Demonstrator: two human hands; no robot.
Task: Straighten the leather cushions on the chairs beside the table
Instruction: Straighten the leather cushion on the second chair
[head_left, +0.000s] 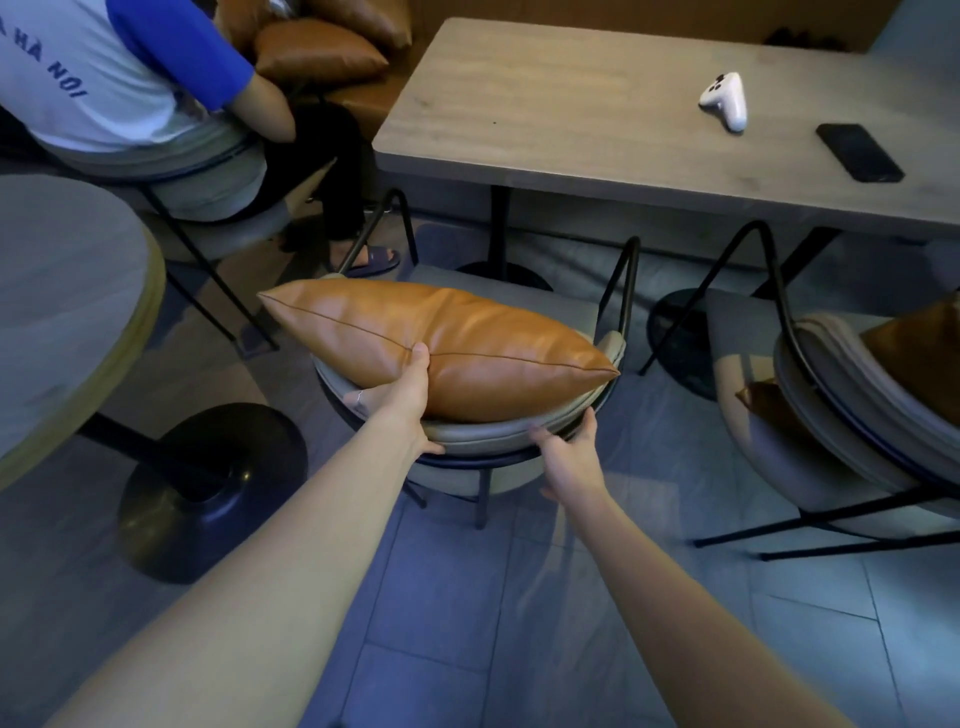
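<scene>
A tan leather cushion (467, 343) lies across the grey padded back of the near chair (483, 436), seam facing up. My left hand (400, 395) grips its near edge, thumb on the seam and fingers underneath. My right hand (569, 452) rests on the chair's backrest rim just below the cushion's right corner, fingers curled on the padding. A second chair (841, 395) to the right holds another brown cushion (919, 353), partly cut off by the frame edge. Both chairs stand beside the wooden table (571, 114).
A white game controller (724, 101) and a black phone (860, 152) lie on the table. A person in a white and blue shirt (104, 67) sits at far left. More tan cushions (317, 52) sit on the bench. A round table (62, 312) with a black base stands at left.
</scene>
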